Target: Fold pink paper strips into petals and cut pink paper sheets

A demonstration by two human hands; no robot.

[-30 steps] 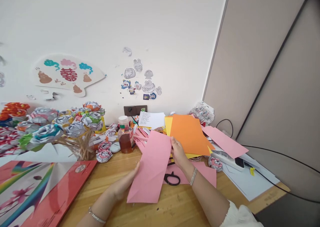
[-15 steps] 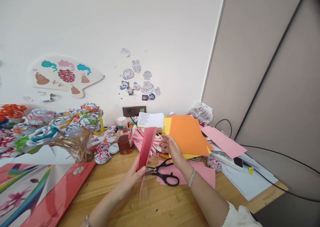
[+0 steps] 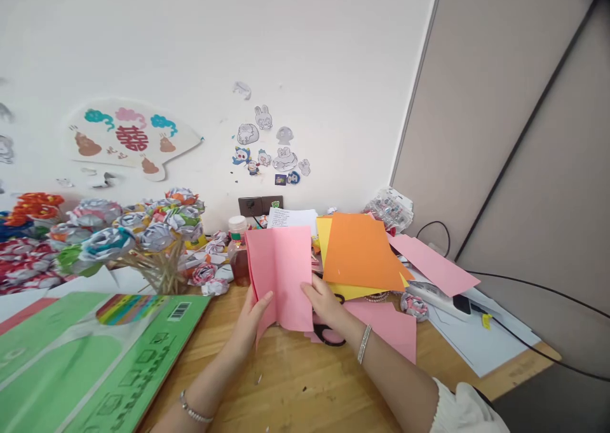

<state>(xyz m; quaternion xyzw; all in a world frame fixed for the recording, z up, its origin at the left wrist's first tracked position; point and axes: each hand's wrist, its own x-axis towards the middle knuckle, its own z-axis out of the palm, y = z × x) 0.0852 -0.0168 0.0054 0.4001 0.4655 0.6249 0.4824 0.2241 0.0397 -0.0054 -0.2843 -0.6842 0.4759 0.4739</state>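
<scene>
A folded pink paper sheet [image 3: 282, 273] stands upright over the wooden desk [image 3: 295, 388], its face turned toward me. My left hand [image 3: 252, 322] grips its lower left edge, fingers closed on it. My right hand [image 3: 325, 301] pinches its lower right edge. Black scissors [image 3: 328, 337] lie on the desk just behind my right hand, mostly hidden by it and by the sheet.
Orange and yellow sheets [image 3: 359, 252] lie stacked to the right, with more pink paper [image 3: 436, 264] beyond. Paper flowers on sticks [image 3: 119, 236] fill the left. A green printed board [image 3: 95, 350] lies at the front left. A brown bottle [image 3: 237, 248] stands behind the sheet. Cables [image 3: 524, 287] run off the right.
The pink sheet went from spread flat to edge-on, then turned to face me, folded narrower. My right hand came back onto its edge. The board at left now shows a green face instead of red.
</scene>
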